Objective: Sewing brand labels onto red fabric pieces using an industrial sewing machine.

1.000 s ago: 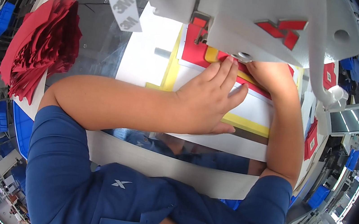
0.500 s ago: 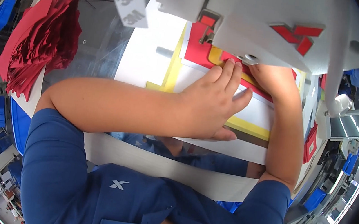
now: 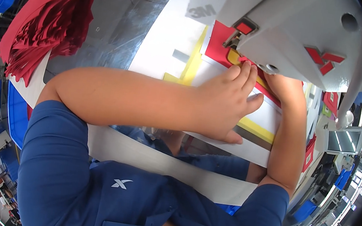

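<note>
My left hand (image 3: 228, 102) lies palm down with its fingers stretched out. Its fingertips press on a red fabric piece (image 3: 220, 42) and a yellow strip (image 3: 233, 57) close to the grey sewing machine head (image 3: 291, 40). Beyond it, my right hand (image 3: 282, 86) rests at the right side of the same work, its fingers mostly hidden beneath the machine head. Under the fabric is a white sheet (image 3: 214, 71) with a yellow border (image 3: 192, 64). The needle area is out of sight behind the machine head.
A thick stack of red fabric pieces (image 3: 48, 27) stands at the far left beside a shiny metal plate (image 3: 114, 26). Blue bins (image 3: 17, 114) sit below the table's left edge. On the right are small red pieces (image 3: 309, 153) and a dark-screened panel (image 3: 344, 141).
The whole view has shifted, so the machine head and work appear farther right. Both hands keep nearly the same place on the red fabric, the left one still flat.
</note>
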Demonstrator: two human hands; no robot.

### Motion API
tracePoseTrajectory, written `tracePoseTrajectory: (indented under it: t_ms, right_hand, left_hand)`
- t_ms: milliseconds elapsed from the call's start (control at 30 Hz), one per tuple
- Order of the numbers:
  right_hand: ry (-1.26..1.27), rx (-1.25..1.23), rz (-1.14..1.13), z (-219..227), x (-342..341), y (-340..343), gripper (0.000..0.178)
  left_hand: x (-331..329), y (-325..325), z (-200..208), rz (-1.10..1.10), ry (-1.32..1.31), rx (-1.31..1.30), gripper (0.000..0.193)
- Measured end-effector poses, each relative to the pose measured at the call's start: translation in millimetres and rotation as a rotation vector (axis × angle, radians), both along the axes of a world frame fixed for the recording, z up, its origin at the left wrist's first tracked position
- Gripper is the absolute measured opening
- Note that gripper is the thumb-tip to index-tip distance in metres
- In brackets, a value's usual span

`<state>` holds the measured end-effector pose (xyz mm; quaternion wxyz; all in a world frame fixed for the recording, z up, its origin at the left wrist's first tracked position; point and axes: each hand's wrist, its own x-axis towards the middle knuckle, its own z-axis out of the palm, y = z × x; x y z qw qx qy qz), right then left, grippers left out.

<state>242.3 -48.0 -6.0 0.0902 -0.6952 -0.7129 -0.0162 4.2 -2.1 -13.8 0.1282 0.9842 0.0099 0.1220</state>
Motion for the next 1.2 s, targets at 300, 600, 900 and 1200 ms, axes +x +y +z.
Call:
tracePoseTrajectory:
  t_ms: [300,600,900,1200]
  right_hand:
    - [0.119,-0.047,-0.128,8.5,-13.3,6.3,0.021]
    - [0.041,-0.012,-0.065,-10.3,-1.5,-3.2,0.017]
    - [0.039,0.076,-0.04,-0.7,-27.1,-10.2,0.016]
    - [0.076,-0.018,0.014,10.7,-51.4,-27.6,0.045]
  left_hand:
    - [3.0,5.9,-2.4,0.016,-0.005,-0.012,0.098]
    - [-1.0,10.1,0.5,-0.048,0.045,-0.059,0.095]
    - [-14.5,-3.8,13.7,-0.125,0.137,0.015,0.094]
    - [-35.2,-18.5,19.8,-0.192,0.159,0.064,0.094]
